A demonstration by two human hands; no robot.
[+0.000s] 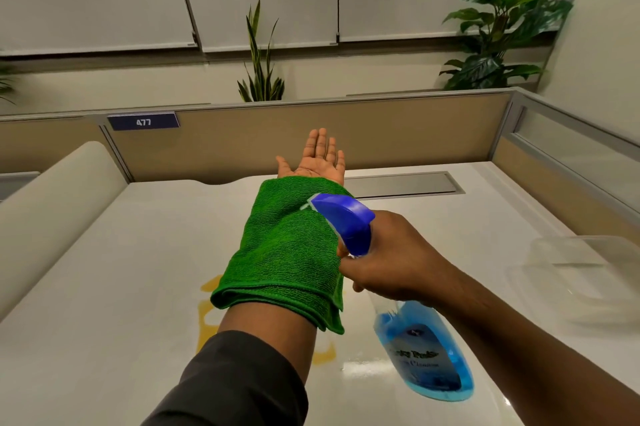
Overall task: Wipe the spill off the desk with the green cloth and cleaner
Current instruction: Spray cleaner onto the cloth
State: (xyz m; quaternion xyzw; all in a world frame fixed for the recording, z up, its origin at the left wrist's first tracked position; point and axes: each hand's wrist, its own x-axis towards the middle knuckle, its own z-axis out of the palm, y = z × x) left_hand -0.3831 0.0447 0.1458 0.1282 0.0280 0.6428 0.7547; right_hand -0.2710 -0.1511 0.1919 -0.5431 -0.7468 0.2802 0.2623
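The folded green cloth (287,252) is draped over my left forearm, which is stretched out above the white desk (104,270). My left hand (318,157) is flat, palm up, fingers apart, holding nothing. My right hand (391,252) grips the spray bottle (422,346) of blue cleaner by its neck. Its blue nozzle (341,214) points at the cloth, almost touching it. A yellow-orange spill (207,311) lies on the desk under my left forearm, partly hidden by arm and cloth.
A clear plastic container (571,273), blurred, sits on the desk at right. A grey cable hatch (405,183) lies at the desk's back. Tan partition walls (242,138) enclose the back and right. Plants (498,34) stand behind them.
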